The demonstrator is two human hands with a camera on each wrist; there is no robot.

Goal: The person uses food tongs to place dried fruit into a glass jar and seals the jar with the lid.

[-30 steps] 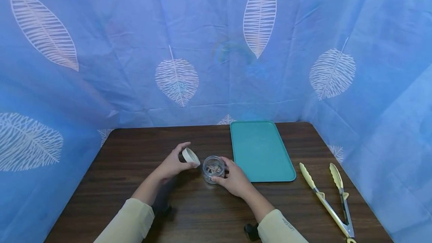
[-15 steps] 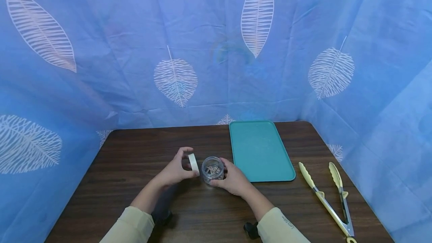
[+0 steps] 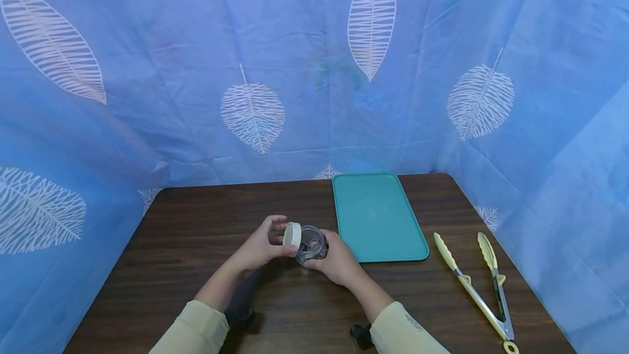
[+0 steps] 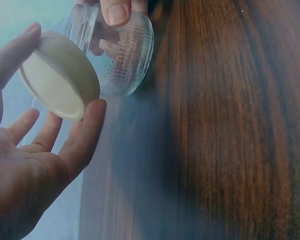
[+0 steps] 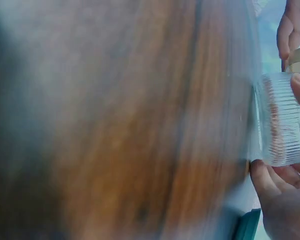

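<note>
My left hand (image 3: 260, 246) pinches a round cream lid (image 3: 292, 235) between thumb and fingertips. The lid is tilted on edge right at the mouth of a clear glass jar (image 4: 135, 55), overlapping its left rim in the head view. Around the jar's right side curls my right hand (image 3: 339, 258), thumb at the front and fingers behind. Small brownish bits (image 3: 309, 246) lie inside the jar. Ribbed glass (image 5: 282, 120) shows low on the jar in the right wrist view, where the lid sits at the edge of the frame.
A teal tray (image 3: 380, 217) lies behind and right of the jar on the dark wooden table (image 3: 206, 217). Farther right, metal tongs (image 3: 484, 299) with cream tips lie spread. A blue leaf-print cloth (image 3: 304, 97) hangs behind the table.
My left hand has brought the lid rightward to the jar's mouth, turning it as it moved. The right hand keeps its grip on the jar in about the same place.
</note>
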